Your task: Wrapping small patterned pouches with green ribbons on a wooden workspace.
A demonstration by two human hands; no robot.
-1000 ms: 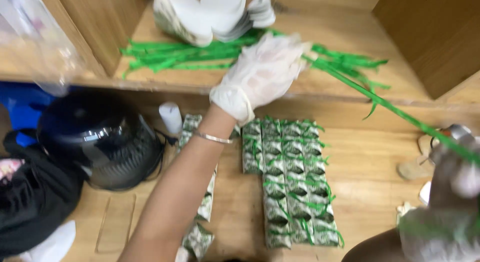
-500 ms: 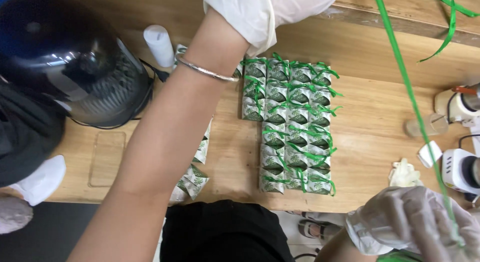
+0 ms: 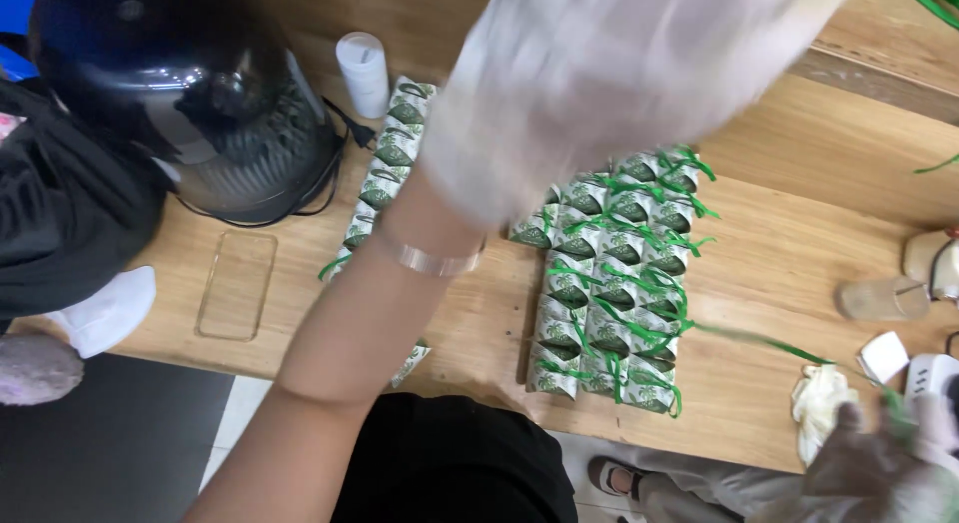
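While blurred left hand (image 3: 599, 83), fingers unclear, blocks the shelf, right hand (image 3: 879, 473) pinches green ribbon (image 3: 759, 343); green-white packets (image 3: 609, 283) beside black helmet (image 3: 190, 93).

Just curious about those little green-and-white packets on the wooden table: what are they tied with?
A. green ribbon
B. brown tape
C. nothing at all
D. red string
A: the packets sit in neat rows on the wooden table, each bound with thin green ribbon.

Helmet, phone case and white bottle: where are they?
Helmet (image 3: 190, 93), head view, on its glossy dome.
Phone case (image 3: 237, 285), head view, on its clear middle.
White bottle (image 3: 364, 73), head view, on its side wall.
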